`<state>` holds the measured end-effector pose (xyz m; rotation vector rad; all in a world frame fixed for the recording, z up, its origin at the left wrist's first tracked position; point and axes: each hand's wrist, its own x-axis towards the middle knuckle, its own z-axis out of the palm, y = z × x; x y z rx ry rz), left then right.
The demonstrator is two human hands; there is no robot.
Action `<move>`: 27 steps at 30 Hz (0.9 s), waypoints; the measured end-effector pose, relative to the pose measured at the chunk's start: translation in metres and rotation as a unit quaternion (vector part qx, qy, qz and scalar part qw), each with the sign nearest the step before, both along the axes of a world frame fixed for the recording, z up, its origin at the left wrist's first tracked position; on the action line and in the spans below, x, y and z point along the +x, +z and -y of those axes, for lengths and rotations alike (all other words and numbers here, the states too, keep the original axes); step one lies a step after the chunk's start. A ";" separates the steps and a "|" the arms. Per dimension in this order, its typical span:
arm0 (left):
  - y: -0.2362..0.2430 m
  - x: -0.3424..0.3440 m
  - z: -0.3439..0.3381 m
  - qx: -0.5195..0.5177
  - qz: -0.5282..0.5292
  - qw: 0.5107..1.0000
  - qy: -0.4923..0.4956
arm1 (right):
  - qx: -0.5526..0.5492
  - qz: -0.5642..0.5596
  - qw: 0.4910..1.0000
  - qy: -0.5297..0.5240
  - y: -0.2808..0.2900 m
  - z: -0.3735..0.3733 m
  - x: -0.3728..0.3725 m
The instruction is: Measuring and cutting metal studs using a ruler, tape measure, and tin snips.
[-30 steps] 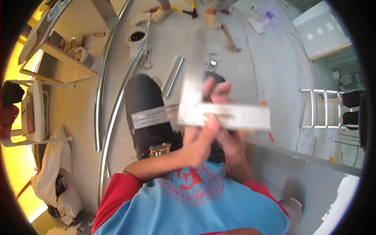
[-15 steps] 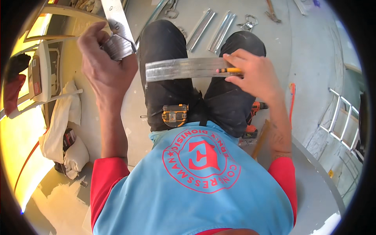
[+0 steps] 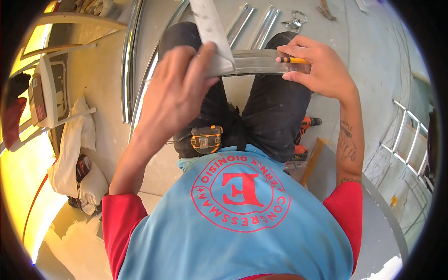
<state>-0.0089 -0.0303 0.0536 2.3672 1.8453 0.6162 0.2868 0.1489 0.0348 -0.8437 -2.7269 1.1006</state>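
Observation:
Across my thighs lies a short silvery metal channel (image 3: 261,60). My right hand (image 3: 322,65) grips its right end, and a yellow pencil (image 3: 298,60) is tucked between the same fingers. My left hand (image 3: 175,88), slightly blurred, holds a metal try square (image 3: 211,28) at the channel's left part. The square's numbered blade points away from me, and its stock is partly hidden by my fingers. A black and yellow tape measure (image 3: 206,139) rests at my waist.
Two metal channel pieces (image 3: 241,24), locking clamps (image 3: 295,21) and a hammer (image 3: 325,10) lie on the floor ahead. Long metal channels (image 3: 129,70) run along my left. An orange drill (image 3: 305,128) is by my right thigh; a white rack (image 3: 405,135) stands farther right.
My left hand has brought the try square rightward and down onto the channel. My right hand, with channel and pencil, has shifted slightly right and away from me.

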 end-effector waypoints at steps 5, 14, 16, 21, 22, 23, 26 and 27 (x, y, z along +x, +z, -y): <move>-0.029 0.022 0.015 -0.064 -0.047 0.995 -0.064 | -0.003 0.019 1.000 -0.015 -0.014 0.003 0.004; -0.033 0.025 0.005 -0.042 -0.103 0.993 -0.033 | 0.063 0.004 0.998 0.008 -0.020 0.000 0.007; -0.039 0.017 -0.006 -0.049 -0.041 0.997 -0.042 | 0.072 -0.003 0.997 0.009 -0.021 0.002 0.006; -0.042 0.000 -0.017 -0.116 0.046 0.990 -0.061 | 0.079 0.004 0.997 -0.014 -0.017 0.008 0.005; -0.041 -0.002 -0.020 -0.117 0.045 0.990 -0.062 | 0.079 0.004 0.997 -0.015 -0.017 0.009 0.005; -0.041 -0.004 -0.023 -0.127 0.043 0.988 -0.074 | 0.078 0.000 0.997 -0.016 -0.017 0.009 0.005; -0.044 -0.008 -0.028 -0.136 0.046 0.985 -0.091 | 0.103 -0.004 0.995 -0.007 -0.020 0.009 0.007; -0.045 -0.009 -0.029 -0.134 0.052 0.985 -0.096 | 0.128 -0.006 0.992 0.003 -0.021 0.009 0.007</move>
